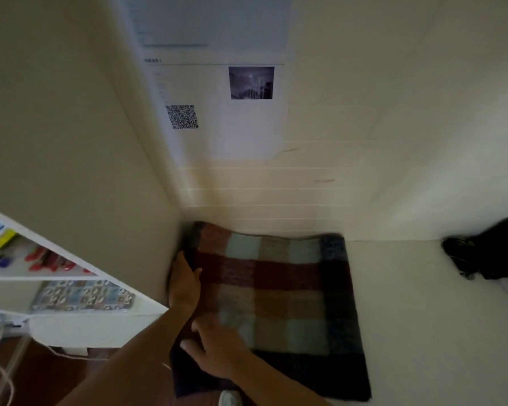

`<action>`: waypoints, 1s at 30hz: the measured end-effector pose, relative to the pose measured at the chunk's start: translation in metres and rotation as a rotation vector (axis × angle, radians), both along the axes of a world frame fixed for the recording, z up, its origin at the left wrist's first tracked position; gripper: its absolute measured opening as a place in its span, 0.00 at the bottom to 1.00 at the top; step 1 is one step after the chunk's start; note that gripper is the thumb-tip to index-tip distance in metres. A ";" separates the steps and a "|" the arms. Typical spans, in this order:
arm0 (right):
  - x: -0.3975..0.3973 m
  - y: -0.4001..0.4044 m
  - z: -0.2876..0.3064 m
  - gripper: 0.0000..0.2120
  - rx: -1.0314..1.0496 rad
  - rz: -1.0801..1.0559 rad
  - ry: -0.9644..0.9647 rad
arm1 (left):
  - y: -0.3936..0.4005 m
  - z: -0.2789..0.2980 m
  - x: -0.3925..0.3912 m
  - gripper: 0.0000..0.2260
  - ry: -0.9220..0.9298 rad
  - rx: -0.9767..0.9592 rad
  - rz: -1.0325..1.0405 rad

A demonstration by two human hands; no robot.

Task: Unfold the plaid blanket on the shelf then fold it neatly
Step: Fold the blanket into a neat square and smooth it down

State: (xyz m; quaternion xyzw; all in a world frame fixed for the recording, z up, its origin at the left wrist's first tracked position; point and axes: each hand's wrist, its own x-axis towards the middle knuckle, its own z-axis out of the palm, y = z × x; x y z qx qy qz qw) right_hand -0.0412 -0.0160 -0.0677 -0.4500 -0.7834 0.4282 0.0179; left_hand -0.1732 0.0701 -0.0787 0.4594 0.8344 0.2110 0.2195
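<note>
While the plaid blanket (pixel 276 303) lies folded on the shelf (pixel 423 303), the left hand (pixel 185 284) grips its left edge and the right hand (pixel 217 351) rests fingers spread on its near-left corner.

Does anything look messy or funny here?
Not much. The plaid blanket lies folded and flat on the white shelf, with both hands, the left hand and right hand, on its left edge. Its near-left corner hangs a little over the shelf front. A white cord dangles loosely lower left.
</note>
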 end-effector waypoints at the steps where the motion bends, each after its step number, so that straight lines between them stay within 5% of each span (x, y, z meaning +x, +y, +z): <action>1: 0.008 0.006 -0.004 0.22 0.016 -0.047 -0.026 | 0.000 -0.004 -0.002 0.33 0.077 0.009 -0.062; 4: 0.047 0.031 -0.025 0.19 0.230 -0.175 -0.193 | -0.005 -0.015 -0.002 0.33 0.377 0.049 -0.355; 7: 0.099 0.056 -0.043 0.29 0.281 -0.393 -0.448 | -0.008 -0.025 0.005 0.26 0.560 -0.019 -0.650; 12: 0.181 0.052 -0.073 0.37 0.000 -0.447 -0.618 | -0.020 -0.045 0.022 0.32 0.392 -0.452 -0.835; 19: 0.250 0.037 -0.080 0.39 -0.004 -0.498 -0.595 | -0.011 -0.052 0.065 0.50 0.435 -0.507 -1.012; 30: 0.408 0.043 -0.081 0.39 -0.064 -0.579 -0.608 | 0.013 -0.060 0.231 0.52 0.452 -0.421 -1.069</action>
